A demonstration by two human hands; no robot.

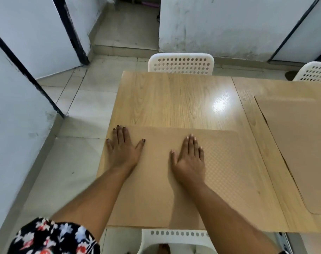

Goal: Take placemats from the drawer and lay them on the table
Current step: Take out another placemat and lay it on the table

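Note:
A tan placemat (229, 162) with a fine dotted texture lies flat at the near left end of the light wooden table (174, 99). My left hand (123, 145) presses flat on its far left corner, fingers straight and spread. My right hand (190, 156) lies flat on the mat's middle, fingers straight and together. A second tan placemat (298, 143) lies flat on the table at the right, running out of view. The drawer is not in view.
A white perforated chair (181, 64) stands at the table's far side, another (315, 72) at the far right. A third white chair (174, 239) is below the near edge. Tiled floor (73, 125) and grey walls lie to the left.

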